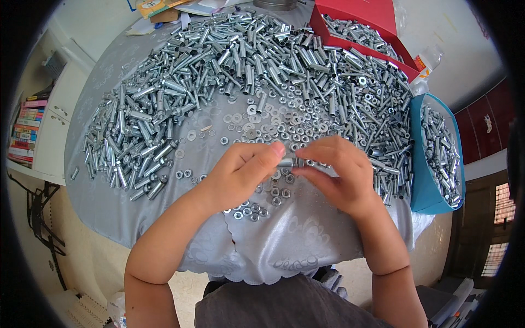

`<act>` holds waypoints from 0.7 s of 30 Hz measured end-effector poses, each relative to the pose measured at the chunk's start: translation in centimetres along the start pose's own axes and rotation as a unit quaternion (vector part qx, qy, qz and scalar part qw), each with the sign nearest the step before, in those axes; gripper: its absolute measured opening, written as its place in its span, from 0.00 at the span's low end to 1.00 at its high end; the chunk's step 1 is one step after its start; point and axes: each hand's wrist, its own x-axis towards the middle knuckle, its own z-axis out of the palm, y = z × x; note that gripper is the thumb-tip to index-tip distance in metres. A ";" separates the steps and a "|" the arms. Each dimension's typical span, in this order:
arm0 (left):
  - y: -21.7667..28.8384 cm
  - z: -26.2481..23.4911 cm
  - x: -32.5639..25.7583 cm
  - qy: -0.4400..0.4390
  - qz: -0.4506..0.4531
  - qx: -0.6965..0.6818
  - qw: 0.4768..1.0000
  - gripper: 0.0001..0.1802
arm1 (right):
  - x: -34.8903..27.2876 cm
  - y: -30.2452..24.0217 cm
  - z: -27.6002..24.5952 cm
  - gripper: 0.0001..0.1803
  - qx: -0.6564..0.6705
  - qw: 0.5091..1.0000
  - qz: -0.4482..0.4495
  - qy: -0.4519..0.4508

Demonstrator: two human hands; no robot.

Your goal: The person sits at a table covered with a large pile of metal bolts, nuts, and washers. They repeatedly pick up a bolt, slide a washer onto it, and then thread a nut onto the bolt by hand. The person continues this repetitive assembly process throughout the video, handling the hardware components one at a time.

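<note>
My left hand point(240, 170) grips a silver expansion bolt point(286, 163) by its sleeve between thumb and curled fingers, holding it level above the table. From the right, the thumb and fingertips of my right hand point(343, 174) close around the bolt's other end, partly hiding the nut and washer there. Under and beyond both hands lie loose hex nuts point(285, 193) and flat washers point(236, 118). A large heap of metal sleeves and bolts point(240, 60) curves around the far side, and a group of assembled expansion bolts point(143, 169) lies at the left.
A grey patterned cloth point(306, 232) covers the round table. At the back right stands a red box point(358, 48) of metal parts; a teal box point(424, 186) of bolts is at the right edge. A plastic bottle point(430, 59) stands behind it. Papers point(141, 27) lie at the far left.
</note>
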 end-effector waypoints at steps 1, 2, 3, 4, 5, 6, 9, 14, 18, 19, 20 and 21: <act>0.0 0.0 0.0 0.000 -0.006 -0.001 1.000 0.25 | -0.2 0.3 -0.1 0.16 -0.009 0.999 -0.033 -0.008; 0.1 0.0 0.0 0.000 -0.011 -0.002 1.000 0.25 | -0.3 0.4 -0.4 0.15 -0.016 0.999 -0.020 -0.030; 0.2 0.1 0.0 0.001 -0.017 -0.003 1.000 0.25 | -0.5 0.4 -0.8 0.15 -0.024 0.998 -0.008 -0.052; 0.4 0.2 0.0 -0.002 -0.020 0.003 1.000 0.25 | -0.6 0.3 -1.0 0.15 -0.032 0.997 0.005 -0.074; 0.8 0.3 -0.1 -0.005 -0.023 0.009 1.000 0.25 | -0.4 0.1 -0.8 0.15 -0.013 0.999 0.018 -0.040; 0.9 0.4 0.0 -0.008 -0.026 0.015 1.000 0.25 | 0.1 -0.4 -0.4 0.15 0.005 0.999 0.031 -0.006; 0.5 0.2 0.0 -0.014 -0.021 0.015 1.000 0.25 | 0.1 -0.2 -0.1 0.15 0.015 1.000 -0.001 -0.005; 0.7 0.2 -0.1 -0.011 -0.016 0.048 0.999 0.25 | -0.6 -0.4 -1.0 0.15 0.008 0.996 0.056 -0.072; 0.4 0.2 -0.1 -0.016 -0.017 0.020 1.000 0.25 | 0.1 -0.3 0.0 0.15 0.027 1.000 0.009 -0.014; 0.4 0.2 -0.1 -0.015 -0.018 0.018 1.000 0.25 | 0.0 0.0 -0.2 0.16 0.018 0.999 -0.017 -0.034; 0.4 0.2 -0.1 -0.015 -0.019 0.015 1.000 0.25 | -0.2 0.1 -0.5 0.16 0.010 0.998 -0.011 -0.054; 0.5 0.2 -0.2 -0.014 -0.020 0.012 1.000 0.25 | -0.3 0.2 -1.0 0.17 0.002 0.997 -0.004 -0.075</act>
